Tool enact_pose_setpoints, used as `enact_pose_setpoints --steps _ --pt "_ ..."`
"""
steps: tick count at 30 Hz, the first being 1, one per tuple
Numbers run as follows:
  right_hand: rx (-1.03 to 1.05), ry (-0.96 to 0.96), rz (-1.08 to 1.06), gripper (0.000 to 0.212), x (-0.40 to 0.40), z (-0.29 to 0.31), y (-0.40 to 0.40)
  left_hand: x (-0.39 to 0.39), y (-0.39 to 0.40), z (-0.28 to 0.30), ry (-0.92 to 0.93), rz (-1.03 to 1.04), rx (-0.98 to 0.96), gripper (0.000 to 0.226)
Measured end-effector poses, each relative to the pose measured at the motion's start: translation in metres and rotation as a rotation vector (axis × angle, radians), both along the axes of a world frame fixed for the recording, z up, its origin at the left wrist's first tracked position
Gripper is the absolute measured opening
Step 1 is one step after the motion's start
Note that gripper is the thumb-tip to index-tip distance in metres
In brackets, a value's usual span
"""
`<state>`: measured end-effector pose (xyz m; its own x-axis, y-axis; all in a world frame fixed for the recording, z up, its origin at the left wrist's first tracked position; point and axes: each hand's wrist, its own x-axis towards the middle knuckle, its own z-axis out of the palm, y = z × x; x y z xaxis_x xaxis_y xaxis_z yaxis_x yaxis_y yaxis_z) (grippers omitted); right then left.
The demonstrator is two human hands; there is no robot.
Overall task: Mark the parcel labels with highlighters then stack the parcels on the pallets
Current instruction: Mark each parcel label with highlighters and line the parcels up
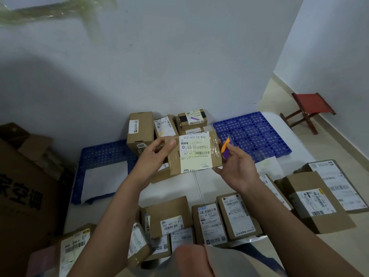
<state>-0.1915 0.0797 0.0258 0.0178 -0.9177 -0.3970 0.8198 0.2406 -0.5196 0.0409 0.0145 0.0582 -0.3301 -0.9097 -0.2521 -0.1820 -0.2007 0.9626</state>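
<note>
Right now I have a small parcel (194, 153) lifted between both hands, its white label (195, 151) turned up toward me. My left hand (154, 156) grips the parcel's left edge, thumb on top and fingers curled underneath. My right hand (236, 166) props the lower right corner from below while pinching two highlighters (225, 149) — one orange, one purple — just beside the parcel's right edge. I can't tell whether either cap is off.

Beyond the grip, a few parcels (162, 126) already stand on the left blue pallet (103, 154) against the wall; the right blue pallet (252, 133) shows no parcels on it. Below my wrists, on the near side, more unmarked parcels (225, 218) lie on the floor.

I judge the step in hand to be marking this label. To do it well, I'd keep the left hand clamped firmly so the box doesn't twist under the pen, and steady its underside against something rather than marking it in mid-air. The right hand has to give up its share of the support first, so the left grip should take the full weight before I shift a highlighter into writing position. The label sits under glossy tape, so the ink may bead or smear — a slow, flat stroke and no touching afterwards seems wise.
</note>
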Motion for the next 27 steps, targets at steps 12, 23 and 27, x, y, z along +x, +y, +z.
enact_pose_setpoints --steps 12,23,27 --pt "0.186 0.289 0.248 0.035 0.035 -0.036 0.027 0.043 0.03 -0.065 -0.101 0.08 0.329 0.045" --pt "0.544 0.48 0.279 0.036 0.066 -0.096 0.043 0.067 0.065 -0.135 -0.421 0.113 0.34 0.044" --pt "0.504 0.54 0.137 0.025 0.065 -0.092 0.037 0.059 0.059 -0.124 -0.582 0.204 0.09 0.036"
